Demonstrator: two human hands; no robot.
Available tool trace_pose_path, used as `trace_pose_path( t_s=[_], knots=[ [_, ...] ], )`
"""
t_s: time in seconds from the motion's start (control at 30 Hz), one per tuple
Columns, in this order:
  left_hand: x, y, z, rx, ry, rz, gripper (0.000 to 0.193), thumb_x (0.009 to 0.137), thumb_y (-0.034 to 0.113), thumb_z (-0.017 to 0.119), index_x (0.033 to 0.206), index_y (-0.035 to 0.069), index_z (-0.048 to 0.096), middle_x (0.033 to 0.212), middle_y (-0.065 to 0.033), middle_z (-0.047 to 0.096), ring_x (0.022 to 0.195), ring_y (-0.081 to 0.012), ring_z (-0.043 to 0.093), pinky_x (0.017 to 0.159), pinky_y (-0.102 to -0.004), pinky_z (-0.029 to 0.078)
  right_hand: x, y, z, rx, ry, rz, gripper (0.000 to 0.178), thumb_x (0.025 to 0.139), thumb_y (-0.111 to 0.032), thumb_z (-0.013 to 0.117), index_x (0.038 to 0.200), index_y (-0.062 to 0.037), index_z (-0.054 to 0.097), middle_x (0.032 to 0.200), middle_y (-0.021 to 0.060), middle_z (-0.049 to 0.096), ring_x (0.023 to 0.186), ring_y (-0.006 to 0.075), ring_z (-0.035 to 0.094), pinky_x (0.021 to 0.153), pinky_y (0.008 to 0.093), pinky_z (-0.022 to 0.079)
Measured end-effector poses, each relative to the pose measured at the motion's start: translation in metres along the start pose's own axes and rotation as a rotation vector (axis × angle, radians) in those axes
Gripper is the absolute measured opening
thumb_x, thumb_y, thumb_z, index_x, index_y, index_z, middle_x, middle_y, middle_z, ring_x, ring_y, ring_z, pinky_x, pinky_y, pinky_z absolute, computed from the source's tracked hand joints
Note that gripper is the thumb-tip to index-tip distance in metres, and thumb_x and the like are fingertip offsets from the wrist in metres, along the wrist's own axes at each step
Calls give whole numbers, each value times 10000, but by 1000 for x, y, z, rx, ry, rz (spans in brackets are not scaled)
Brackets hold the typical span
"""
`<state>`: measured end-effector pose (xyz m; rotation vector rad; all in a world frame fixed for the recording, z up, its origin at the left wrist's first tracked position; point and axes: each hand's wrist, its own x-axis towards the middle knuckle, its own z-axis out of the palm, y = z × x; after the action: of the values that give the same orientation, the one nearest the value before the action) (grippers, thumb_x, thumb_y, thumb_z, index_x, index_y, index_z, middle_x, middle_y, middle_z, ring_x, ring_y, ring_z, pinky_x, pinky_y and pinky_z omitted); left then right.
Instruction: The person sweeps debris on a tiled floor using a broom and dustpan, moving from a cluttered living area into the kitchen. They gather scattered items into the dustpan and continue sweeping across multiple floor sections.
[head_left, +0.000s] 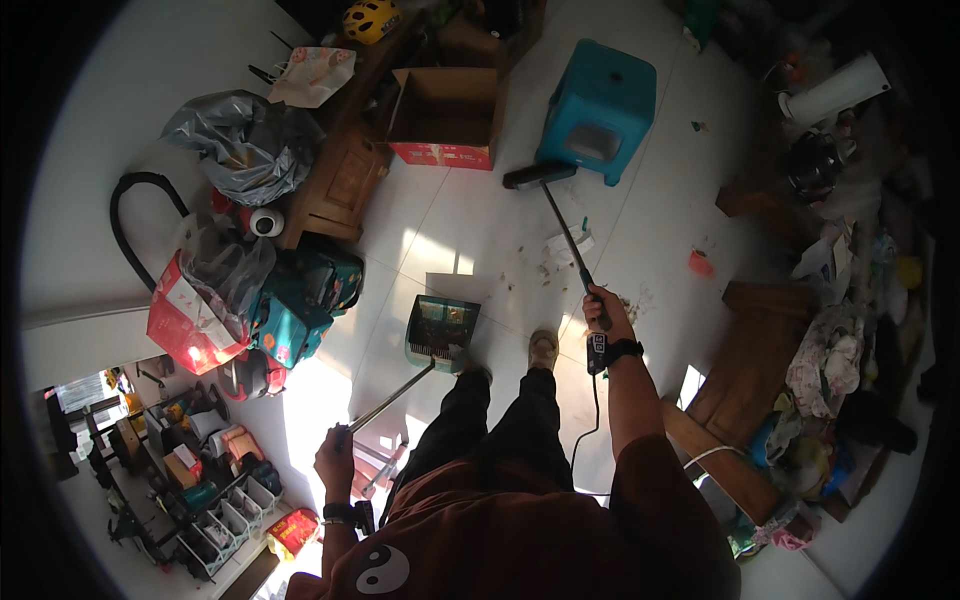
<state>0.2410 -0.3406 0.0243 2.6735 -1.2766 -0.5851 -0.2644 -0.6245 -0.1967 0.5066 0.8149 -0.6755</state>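
Note:
My left hand (335,460) is closed round the end of a long-handled dustpan (441,325). The dustpan is dark green, toothed along one edge, and lies on the floor by my left foot with some debris in it. In my right hand (611,314) is the handle of a broom (568,232), fingers wrapped round it. The broom's dark head (541,177) is on the floor against the foot of a blue plastic stool (602,105). Between broom and dustpan, small scraps and crumbs (546,270) lie scattered, with a crumpled white piece (572,243) among them.
An open cardboard box (446,153) stands left of the stool, beside a wooden cabinet (338,195). Bags and a red box (196,315) crowd the left. A wooden bench (752,370) and heaped clothes (828,360) line the right. A red scrap (701,263) lies on the floor.

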Motion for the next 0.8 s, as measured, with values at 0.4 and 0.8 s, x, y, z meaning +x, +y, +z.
trace_pose_path(
  t_s=[0.4, 0.8],
  knots=[
    [21, 11, 3, 61, 3, 153, 178, 904, 249, 635, 1030, 135, 688, 888, -84, 718, 810, -296, 692, 696, -388, 533, -177, 130, -108, -151, 384, 1, 148, 927, -144, 602, 1025, -143, 491, 678, 11, 493, 475, 64, 431, 360, 192, 326],
    [7, 9, -3, 267, 120, 197, 172, 913, 246, 616, 1030, 152, 702, 923, -90, 719, 818, -300, 692, 692, -398, 547, -141, 163, -22, -664, 321, 89, 532, 896, -69, 594, 1402, -132, 443, 708, 17, 502, 476, 73, 418, 383, 209, 340]
  ],
)
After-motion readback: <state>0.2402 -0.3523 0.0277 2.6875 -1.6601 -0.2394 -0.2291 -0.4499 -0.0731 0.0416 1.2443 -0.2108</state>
